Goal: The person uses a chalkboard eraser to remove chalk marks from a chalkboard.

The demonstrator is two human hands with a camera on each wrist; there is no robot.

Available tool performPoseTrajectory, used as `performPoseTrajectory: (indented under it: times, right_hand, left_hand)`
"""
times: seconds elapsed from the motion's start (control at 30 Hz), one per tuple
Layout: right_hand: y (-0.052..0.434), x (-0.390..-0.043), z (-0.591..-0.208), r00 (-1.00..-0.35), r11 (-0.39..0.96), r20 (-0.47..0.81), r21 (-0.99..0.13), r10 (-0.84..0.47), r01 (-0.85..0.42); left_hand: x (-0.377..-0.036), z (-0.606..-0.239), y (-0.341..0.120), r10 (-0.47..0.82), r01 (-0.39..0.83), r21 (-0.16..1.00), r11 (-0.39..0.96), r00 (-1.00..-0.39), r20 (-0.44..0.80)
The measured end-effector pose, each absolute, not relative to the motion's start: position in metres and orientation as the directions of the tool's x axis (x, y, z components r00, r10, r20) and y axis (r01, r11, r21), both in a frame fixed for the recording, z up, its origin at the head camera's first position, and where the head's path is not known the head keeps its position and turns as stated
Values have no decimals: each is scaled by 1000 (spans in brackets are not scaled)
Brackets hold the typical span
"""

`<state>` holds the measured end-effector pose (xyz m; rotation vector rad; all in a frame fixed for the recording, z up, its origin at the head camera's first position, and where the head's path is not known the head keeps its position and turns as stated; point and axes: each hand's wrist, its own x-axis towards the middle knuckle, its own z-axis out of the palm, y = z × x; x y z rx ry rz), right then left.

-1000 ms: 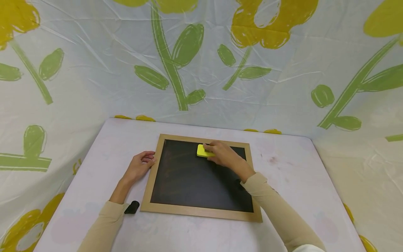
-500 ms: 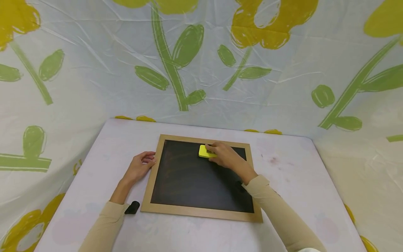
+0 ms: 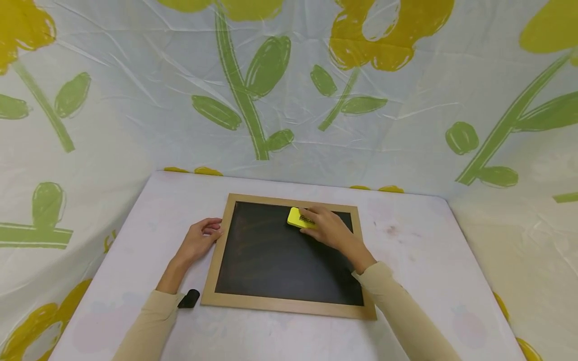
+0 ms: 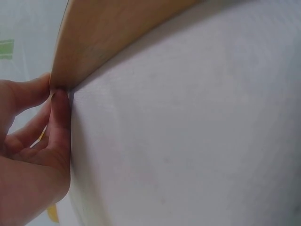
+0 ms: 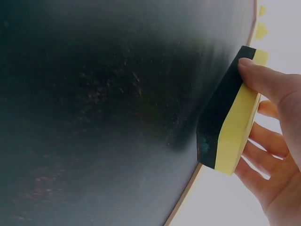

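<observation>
A framed chalkboard (image 3: 289, 255) lies on the table, its wooden rim (image 4: 108, 42) crossing the top of the left wrist view. My right hand (image 3: 331, 228) grips a yellow eraser (image 3: 295, 217) by its sides, near the board's upper right. The black felt layer (image 5: 221, 103) faces the board; the thumb presses on its edge in the right wrist view. My left hand (image 3: 198, 243) rests beside the left rim, its relaxed thumb and fingertips touching the wood. Faint chalk smudges (image 5: 99, 94) show on the dark surface.
The board sits on a pale table (image 3: 420, 250) with faint prints. A flower-patterned cloth (image 3: 289, 110) hangs behind and at both sides. A small black object (image 3: 189, 299) shows at the left cuff, near the board's lower left corner.
My right hand has slid slightly right with the eraser, and the eraser has tilted a little, its right end lower. The left hand and the board have stayed in place.
</observation>
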<state>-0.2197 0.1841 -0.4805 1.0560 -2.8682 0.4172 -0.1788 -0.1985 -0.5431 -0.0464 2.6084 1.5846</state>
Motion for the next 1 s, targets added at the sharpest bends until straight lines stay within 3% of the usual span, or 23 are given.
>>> performPoseTrajectory:
  times: [0.6,1.0]
  right_hand:
    - [202,-193,-477,-816,737,225,-351,-533,-578]
    - [217,-177,-477,-862,734,175,-462,-475,-498]
  left_hand:
    - [-180,-544,-198,19,-91,883,461,-994,-112]
    - [-178,-542,-197,21,-89,883,461,-994,-111]
